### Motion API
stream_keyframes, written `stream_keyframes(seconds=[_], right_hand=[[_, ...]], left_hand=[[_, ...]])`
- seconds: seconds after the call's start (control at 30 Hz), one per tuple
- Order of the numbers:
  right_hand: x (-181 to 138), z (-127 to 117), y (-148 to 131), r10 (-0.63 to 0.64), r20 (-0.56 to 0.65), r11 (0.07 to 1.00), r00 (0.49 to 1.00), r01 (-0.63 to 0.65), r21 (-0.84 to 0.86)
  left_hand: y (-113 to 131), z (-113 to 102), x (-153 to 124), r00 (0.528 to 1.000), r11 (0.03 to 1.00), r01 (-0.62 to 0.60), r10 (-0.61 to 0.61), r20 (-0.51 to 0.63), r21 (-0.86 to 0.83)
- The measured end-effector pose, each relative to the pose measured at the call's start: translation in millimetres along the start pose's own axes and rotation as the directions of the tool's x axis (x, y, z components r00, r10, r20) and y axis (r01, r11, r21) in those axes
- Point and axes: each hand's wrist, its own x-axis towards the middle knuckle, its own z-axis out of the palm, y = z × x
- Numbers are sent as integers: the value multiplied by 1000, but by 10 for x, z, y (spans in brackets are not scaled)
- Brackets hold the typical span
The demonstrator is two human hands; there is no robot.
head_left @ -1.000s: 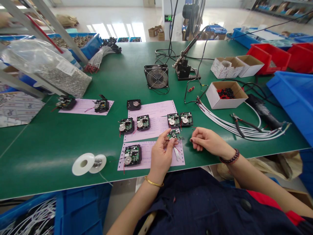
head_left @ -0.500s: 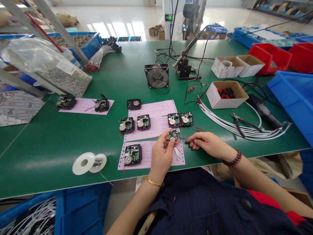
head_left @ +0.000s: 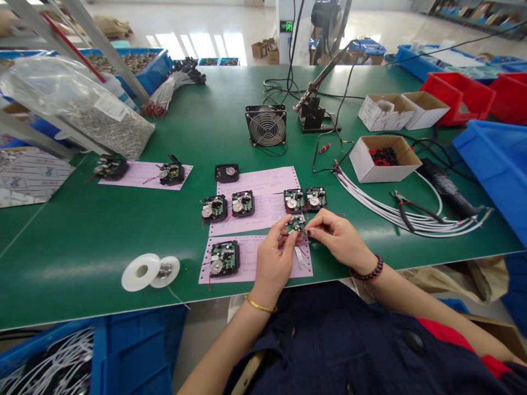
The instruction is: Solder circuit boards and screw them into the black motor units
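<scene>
My left hand (head_left: 274,253) pinches a small green circuit board (head_left: 295,224) just above the lower pink paper sheet (head_left: 247,262). My right hand (head_left: 338,237) has its fingertips pinched together at the right edge of that same board; what they grip is too small to make out. Silver tweezers (head_left: 299,258) lie on the sheet beneath my hands. Several black-framed boards rest on the pink sheets, the nearest pair (head_left: 304,199) just behind my fingers and one (head_left: 223,258) to the left.
A solder spool (head_left: 150,271) sits at the front left. White cables (head_left: 391,211) and pliers (head_left: 407,207) lie to the right, beside a box of red and black parts (head_left: 382,159). A small fan (head_left: 266,125) and soldering iron stand (head_left: 313,112) are behind. Blue bins (head_left: 498,164) flank the table.
My right hand moved left from the table surface and closed in on the right side of the small board held by my left hand. The left hand stayed in place.
</scene>
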Motion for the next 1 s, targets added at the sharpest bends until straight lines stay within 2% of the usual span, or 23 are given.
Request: stream_keyframes(seconds=[0.13, 0.4, 0.57, 0.63, 0.7, 0.77, 0.83, 0.93, 1.0], right_hand=[[21, 120, 16, -36, -20, 999, 999, 36, -13], [6, 151, -21, -39, -58, 999, 998, 37, -36], [18, 195, 30, 46, -46, 999, 998, -47, -25], [23, 174, 40, 61, -61, 996, 996, -64, -59], [18, 116, 6, -9, -65, 993, 998, 1, -121], [0, 33, -79, -123, 1, 975, 992, 121, -187], [-24, -49, -201, -211, 134, 938, 968, 239, -252], [-39, -118, -402, -255, 298, 877, 920, 350, -330], [-9, -111, -525, -284, 340, 852, 897, 399, -340]], left_hand=[[-4, -5, -6, 1000, 1000, -4, 5, -7, 25], [-3, 6, -9, 1000, 1000, 1, -1, -5, -5], [4, 1, -8, 999, 998, -37, 38, -17, 50], [21, 2, -16, 999, 999, -39, 40, -11, 20], [63, -4, -36, 1000, 999, 1, 0, 21, -54], [138, -31, -67, 994, 985, 83, -71, 86, -149], [245, -95, -101, 976, 956, 176, -138, 171, -235], [451, -268, -138, 945, 921, 264, -187, 268, -288], [605, -430, -147, 927, 916, 291, -198, 318, -277]])
